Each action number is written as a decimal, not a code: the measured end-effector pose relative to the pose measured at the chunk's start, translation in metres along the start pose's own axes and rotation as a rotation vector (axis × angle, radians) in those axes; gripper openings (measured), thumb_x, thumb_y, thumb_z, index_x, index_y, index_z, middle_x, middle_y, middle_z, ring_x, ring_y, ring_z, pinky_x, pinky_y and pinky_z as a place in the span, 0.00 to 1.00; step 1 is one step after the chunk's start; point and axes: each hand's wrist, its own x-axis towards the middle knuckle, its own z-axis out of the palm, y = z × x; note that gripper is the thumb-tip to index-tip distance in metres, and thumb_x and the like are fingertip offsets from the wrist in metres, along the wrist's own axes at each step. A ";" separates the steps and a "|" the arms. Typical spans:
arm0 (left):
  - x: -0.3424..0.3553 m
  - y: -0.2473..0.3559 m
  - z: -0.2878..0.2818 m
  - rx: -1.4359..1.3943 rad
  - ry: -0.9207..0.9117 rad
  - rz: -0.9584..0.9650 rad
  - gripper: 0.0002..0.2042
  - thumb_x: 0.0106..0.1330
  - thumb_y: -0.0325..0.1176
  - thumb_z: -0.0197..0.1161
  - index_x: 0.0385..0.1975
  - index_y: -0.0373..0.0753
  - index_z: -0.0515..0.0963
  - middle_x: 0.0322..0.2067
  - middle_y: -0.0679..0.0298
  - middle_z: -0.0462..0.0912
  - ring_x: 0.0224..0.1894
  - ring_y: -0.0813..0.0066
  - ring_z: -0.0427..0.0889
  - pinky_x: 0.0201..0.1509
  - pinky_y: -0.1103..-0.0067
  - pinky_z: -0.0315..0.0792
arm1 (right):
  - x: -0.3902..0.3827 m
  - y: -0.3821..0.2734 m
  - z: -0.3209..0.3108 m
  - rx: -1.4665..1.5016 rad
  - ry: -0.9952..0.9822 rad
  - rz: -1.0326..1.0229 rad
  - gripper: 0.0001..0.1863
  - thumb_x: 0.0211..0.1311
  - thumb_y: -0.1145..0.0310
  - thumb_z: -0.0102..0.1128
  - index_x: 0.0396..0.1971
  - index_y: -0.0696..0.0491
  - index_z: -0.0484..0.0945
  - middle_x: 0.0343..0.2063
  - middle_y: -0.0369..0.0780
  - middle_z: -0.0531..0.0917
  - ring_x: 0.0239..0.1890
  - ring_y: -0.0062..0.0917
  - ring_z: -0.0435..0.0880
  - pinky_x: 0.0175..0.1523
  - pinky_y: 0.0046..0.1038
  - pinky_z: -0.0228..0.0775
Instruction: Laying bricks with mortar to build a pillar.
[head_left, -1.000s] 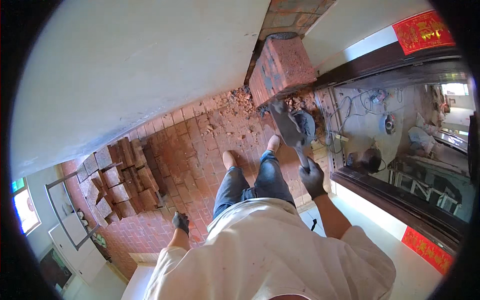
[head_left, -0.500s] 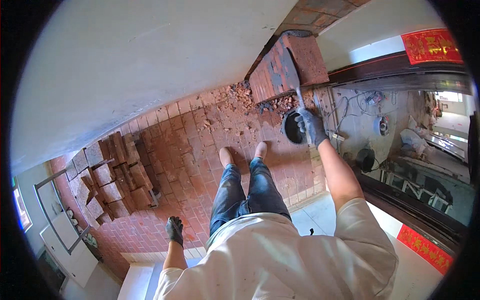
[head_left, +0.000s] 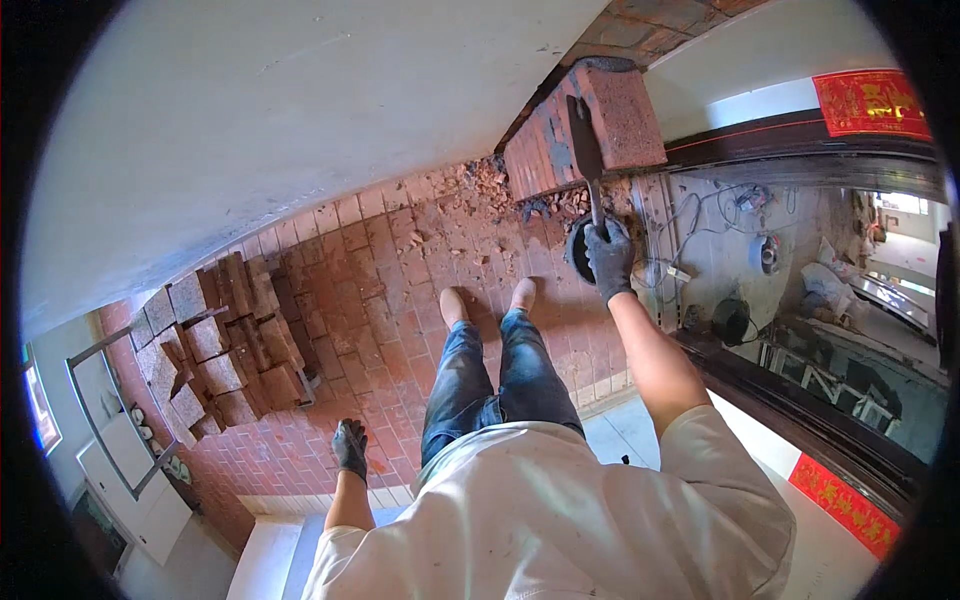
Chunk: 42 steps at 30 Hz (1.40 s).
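Note:
My right hand (head_left: 609,262), in a dark glove, is closed around the handle of a trowel (head_left: 586,140). Its long dark blade points away from me, over the brickwork pier (head_left: 633,118) built up against the wall. Grey mortar smears the pier's left side, and a dark patch of it lies on the far top edge. Below my right hand stands a black bucket (head_left: 577,246), partly hidden by the hand, so its contents are hard to make out. My left hand (head_left: 350,447), gloved too, hangs low at my left side with nothing in it, its fingers loosely apart.
Stacked bricks (head_left: 225,345) stand on the brick-paved floor (head_left: 370,330) at left, near a metal frame (head_left: 92,420). Broken brick rubble (head_left: 485,190) lies along the wall. To the right are a dark door track (head_left: 800,420), cables and another bucket (head_left: 732,320).
My right hand has shifted slightly left and rolled the trowel, so its blade now shows a darker, broader face. My left hand hangs almost as before.

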 end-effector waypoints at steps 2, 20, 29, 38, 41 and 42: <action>-0.003 -0.002 -0.001 0.010 -0.008 -0.037 0.23 0.63 0.49 0.51 0.54 0.42 0.67 0.50 0.60 0.75 0.50 0.63 0.74 0.50 0.69 0.66 | -0.009 0.003 -0.003 -0.024 0.022 0.014 0.07 0.57 0.65 0.60 0.35 0.48 0.77 0.15 0.28 0.74 0.11 0.12 0.67 0.13 0.17 0.57; -0.001 -0.001 0.016 0.032 -0.013 -0.017 0.20 0.62 0.50 0.52 0.47 0.44 0.72 0.44 0.63 0.78 0.43 0.68 0.77 0.46 0.70 0.68 | 0.006 -0.034 -0.027 0.315 -0.164 0.234 0.05 0.57 0.65 0.59 0.27 0.50 0.76 0.16 0.32 0.77 0.12 0.13 0.71 0.14 0.17 0.60; -0.007 -0.010 0.011 0.031 0.066 -0.089 0.21 0.63 0.49 0.51 0.51 0.44 0.69 0.47 0.62 0.77 0.44 0.67 0.76 0.47 0.71 0.68 | -0.006 0.012 -0.004 -0.090 -0.038 0.001 0.07 0.56 0.66 0.59 0.27 0.54 0.77 0.14 0.30 0.74 0.16 0.18 0.74 0.22 0.24 0.64; -0.004 -0.003 0.023 0.019 -0.012 -0.010 0.21 0.62 0.49 0.51 0.49 0.42 0.71 0.45 0.62 0.78 0.43 0.66 0.76 0.46 0.69 0.68 | 0.003 -0.049 -0.019 0.433 -0.211 0.284 0.06 0.58 0.70 0.57 0.22 0.52 0.73 0.12 0.29 0.70 0.10 0.13 0.66 0.14 0.16 0.58; -0.002 -0.002 0.021 0.027 0.006 -0.021 0.22 0.62 0.50 0.51 0.51 0.42 0.70 0.47 0.61 0.77 0.46 0.65 0.76 0.47 0.68 0.67 | -0.001 -0.061 -0.031 0.324 -0.165 0.267 0.06 0.57 0.66 0.59 0.24 0.51 0.76 0.15 0.31 0.76 0.11 0.13 0.69 0.15 0.15 0.60; -0.001 -0.002 0.021 0.019 -0.014 -0.018 0.22 0.62 0.50 0.51 0.51 0.42 0.70 0.47 0.61 0.77 0.46 0.65 0.76 0.47 0.68 0.67 | 0.000 -0.064 -0.037 0.284 -0.150 0.295 0.06 0.57 0.65 0.59 0.25 0.51 0.77 0.17 0.33 0.79 0.12 0.13 0.70 0.15 0.15 0.61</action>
